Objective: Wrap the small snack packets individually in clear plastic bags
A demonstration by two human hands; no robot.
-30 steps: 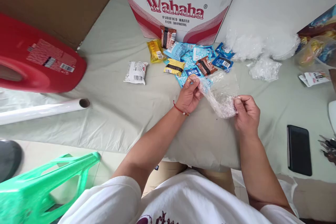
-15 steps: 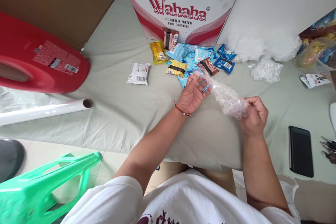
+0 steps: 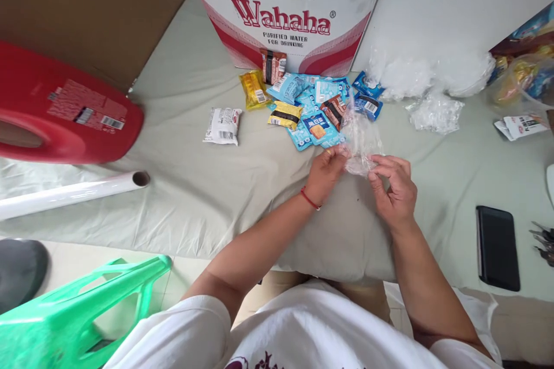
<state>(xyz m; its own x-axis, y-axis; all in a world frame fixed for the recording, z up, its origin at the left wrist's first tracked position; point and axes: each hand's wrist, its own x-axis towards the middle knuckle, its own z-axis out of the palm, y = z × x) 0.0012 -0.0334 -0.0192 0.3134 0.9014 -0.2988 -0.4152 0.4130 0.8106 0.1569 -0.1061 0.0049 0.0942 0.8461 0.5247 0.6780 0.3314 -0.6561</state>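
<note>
A crumpled clear plastic bag (image 3: 363, 135) hangs between both hands over the cloth. My left hand (image 3: 329, 170) pinches its lower left edge. On the other side, my right hand (image 3: 395, 187) grips its lower right edge between thumb and fingers. Just beyond lies a pile of small packets: light blue ones (image 3: 318, 128), a yellow one with a dark band (image 3: 284, 115), brown ones (image 3: 273, 66) and dark blue ones (image 3: 367, 106). A white packet (image 3: 223, 125) lies apart on the left.
A Wahaha carton (image 3: 285, 11) stands behind the packets. Red container (image 3: 64, 106) and white roll (image 3: 73, 193) are left. Clear plastic (image 3: 435, 112), a phone (image 3: 498, 248) and a clear tub (image 3: 521, 83) are right. A green stool (image 3: 56, 300) stands lower left.
The right hand has moved left, closer to the left hand. The left hand has come down off the packets, uncovering a light blue one. The bag now hangs more upright between them.
</note>
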